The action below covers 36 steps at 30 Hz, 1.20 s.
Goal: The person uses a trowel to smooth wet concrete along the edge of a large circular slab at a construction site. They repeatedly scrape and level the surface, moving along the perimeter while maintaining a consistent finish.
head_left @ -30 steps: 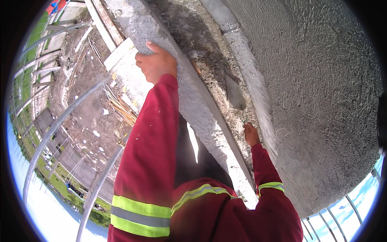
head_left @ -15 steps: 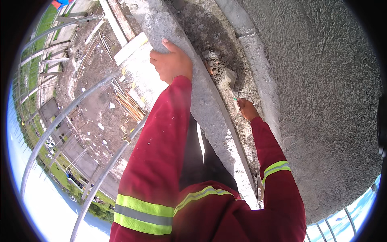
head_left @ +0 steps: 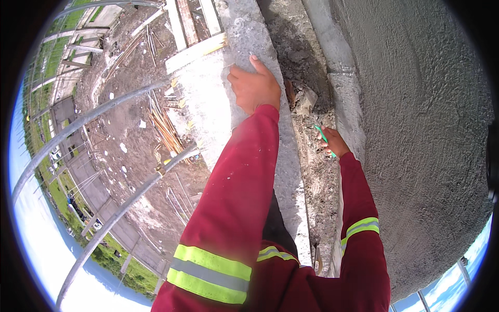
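My left hand [head_left: 255,86] rests on top of a pale concrete ledge [head_left: 288,182], thumb apart from the fingers, holding nothing. To its right runs a narrow trough [head_left: 318,195] with rough, crumbly material along its bottom. Over this trough my right hand [head_left: 335,141] is closed on a slim green-handled tool [head_left: 322,133]. The tool's working end cannot be made out clearly. Just beyond it, a grey angular piece [head_left: 307,101] lies among loose rubble.
A rough grey plastered wall [head_left: 426,130] fills the right side. Curved metal bars [head_left: 99,111] cross the left. Below on that side lie bare ground, a bundle of thin rods [head_left: 165,127] and wooden boards [head_left: 187,23] at the ledge's far end.
The view has shifted, so ledge and trough sit differently in the picture. More of the green handle shows in my right hand. My left hand remains on the ledge.
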Tool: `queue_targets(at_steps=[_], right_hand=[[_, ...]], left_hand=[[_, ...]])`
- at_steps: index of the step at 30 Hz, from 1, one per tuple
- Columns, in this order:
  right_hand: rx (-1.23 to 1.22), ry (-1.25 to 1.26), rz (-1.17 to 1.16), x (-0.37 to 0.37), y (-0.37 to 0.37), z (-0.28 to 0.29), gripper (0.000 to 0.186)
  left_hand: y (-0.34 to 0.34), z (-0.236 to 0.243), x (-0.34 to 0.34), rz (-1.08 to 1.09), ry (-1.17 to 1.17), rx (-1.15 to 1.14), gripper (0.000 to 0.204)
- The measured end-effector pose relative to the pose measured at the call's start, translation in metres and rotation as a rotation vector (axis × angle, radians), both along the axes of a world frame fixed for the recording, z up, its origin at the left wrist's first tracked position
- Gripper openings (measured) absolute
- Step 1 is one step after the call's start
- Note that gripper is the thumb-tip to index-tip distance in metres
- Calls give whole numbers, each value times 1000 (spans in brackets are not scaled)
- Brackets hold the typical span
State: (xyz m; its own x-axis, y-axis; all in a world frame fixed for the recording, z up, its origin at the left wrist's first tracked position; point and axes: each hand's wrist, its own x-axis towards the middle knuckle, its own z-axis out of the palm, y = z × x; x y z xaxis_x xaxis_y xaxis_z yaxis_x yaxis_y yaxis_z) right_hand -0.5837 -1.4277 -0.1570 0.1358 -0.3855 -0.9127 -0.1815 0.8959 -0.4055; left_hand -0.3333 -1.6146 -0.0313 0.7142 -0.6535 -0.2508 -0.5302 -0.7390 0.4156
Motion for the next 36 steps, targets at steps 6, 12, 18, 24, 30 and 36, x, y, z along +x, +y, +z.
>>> queue_targets(at_steps=[6, 12, 18, 24, 30, 36], right_hand=[[-53, 33, -21, -12, 5, 61, 53], [-113, 170, -139, -3, -10, 142, 50], [-182, 286, -199, 26, -37, 237, 47], [-329, 440, -46, 88, -79, 324, 40], [-416, 435, 373, 228, -117, 366, 34], [-898, 203, 907, 390, -138, 316, 27]], left_hand=[[1, -2, 1, -28, -58, -30, 60], [4, -9, 8, -2, 77, -101, 59], [7, -6, 18, 30, 41, -174, 56], [12, 7, 26, 136, 242, -195, 70], [23, -13, 19, 134, 162, -319, 62], [7, -35, 20, -15, 122, -171, 65]])
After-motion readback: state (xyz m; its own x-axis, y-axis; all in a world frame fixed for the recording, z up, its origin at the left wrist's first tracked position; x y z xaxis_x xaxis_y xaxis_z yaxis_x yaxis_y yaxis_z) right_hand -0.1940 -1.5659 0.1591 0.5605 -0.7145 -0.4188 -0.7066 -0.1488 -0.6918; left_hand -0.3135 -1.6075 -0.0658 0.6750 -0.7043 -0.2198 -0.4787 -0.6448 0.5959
